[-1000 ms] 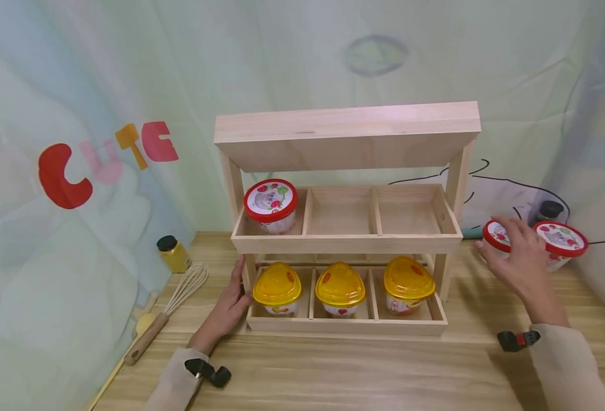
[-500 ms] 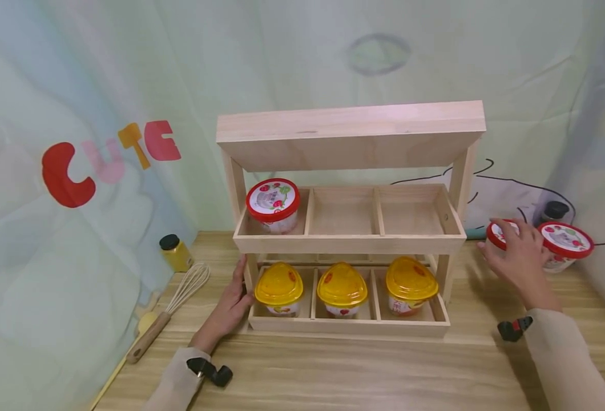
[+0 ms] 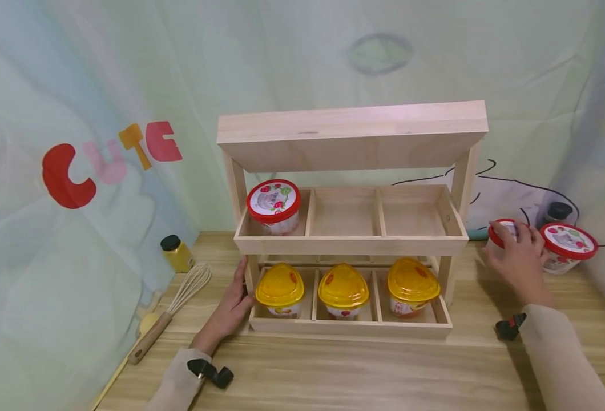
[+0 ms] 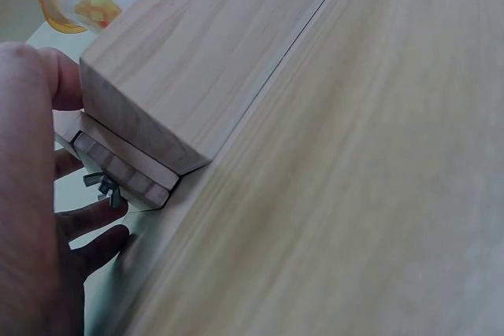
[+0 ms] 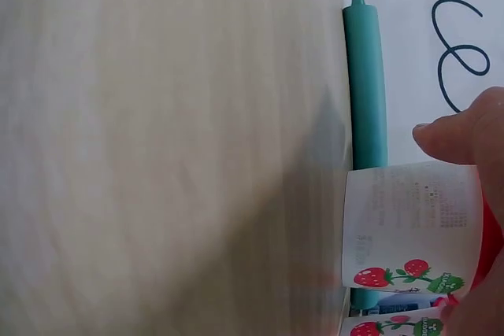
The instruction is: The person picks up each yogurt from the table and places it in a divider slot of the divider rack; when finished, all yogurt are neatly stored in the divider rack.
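Rack (image 3: 351,328) is standing upright, L hand (image 3: 229,305) gripping its lower L edge. R hand (image 3: 521,257) is grasping red-lid tub (image 5: 409,226) w/ curled fingers, out past rack's R side; 2nd tub (image 3: 569,242) is sitting just beside. Tabletop (image 3: 343,371) is stretching in front; teal cyl. (image 5: 366,84) is lining its back edge btwn rack & red-lid tub.

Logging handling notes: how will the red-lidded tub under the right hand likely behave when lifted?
The tub probably keeps its shape: it looks straight-sided and undented. Its round lid suggests it could roll if tipped.
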A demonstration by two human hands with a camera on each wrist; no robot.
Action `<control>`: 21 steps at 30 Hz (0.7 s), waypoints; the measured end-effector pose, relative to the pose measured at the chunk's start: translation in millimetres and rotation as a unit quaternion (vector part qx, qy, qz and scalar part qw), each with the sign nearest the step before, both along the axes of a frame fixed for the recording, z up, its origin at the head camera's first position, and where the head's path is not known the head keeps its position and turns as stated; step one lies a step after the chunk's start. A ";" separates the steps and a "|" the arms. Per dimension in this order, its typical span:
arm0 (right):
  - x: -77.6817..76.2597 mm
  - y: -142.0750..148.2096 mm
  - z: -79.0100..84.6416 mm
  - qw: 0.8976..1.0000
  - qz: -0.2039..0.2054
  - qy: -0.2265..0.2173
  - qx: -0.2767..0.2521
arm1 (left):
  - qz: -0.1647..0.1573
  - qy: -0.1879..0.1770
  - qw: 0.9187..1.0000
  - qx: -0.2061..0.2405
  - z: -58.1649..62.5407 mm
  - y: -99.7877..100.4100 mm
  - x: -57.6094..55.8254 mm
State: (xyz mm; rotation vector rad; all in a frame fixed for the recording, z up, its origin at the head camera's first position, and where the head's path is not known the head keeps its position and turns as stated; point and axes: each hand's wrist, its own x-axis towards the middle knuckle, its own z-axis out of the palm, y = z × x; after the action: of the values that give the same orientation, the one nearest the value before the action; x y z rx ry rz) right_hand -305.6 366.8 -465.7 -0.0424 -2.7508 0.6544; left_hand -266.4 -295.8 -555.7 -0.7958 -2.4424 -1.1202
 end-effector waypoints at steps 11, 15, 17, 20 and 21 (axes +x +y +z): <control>-1.1 -0.8 -4.1 1.000 0.002 0.009 0.005 | -0.016 0.008 1.000 0.008 0.9 -2.5 0.2; -2.2 -1.2 -6.0 1.000 -0.003 0.010 0.007 | -0.008 0.010 1.000 -0.003 -0.1 -3.5 1.4; -1.6 -0.9 -6.6 1.000 -0.005 0.012 0.006 | -0.005 0.008 1.000 -0.003 -1.6 -3.5 1.1; 0.1 -0.1 -6.4 1.000 -0.006 0.018 0.008 | -0.001 0.009 1.000 -0.003 -3.0 -2.6 0.7; 0.3 -0.4 -6.0 1.000 -0.007 0.018 0.008 | 0.000 0.016 1.000 -0.003 -2.7 -2.1 0.7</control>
State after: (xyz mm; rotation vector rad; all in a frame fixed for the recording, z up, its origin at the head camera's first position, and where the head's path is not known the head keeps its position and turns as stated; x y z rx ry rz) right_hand -305.3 366.4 -471.7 -0.0455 -2.7176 0.6232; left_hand -265.7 -298.0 -558.3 -0.8099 -2.4209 -1.0929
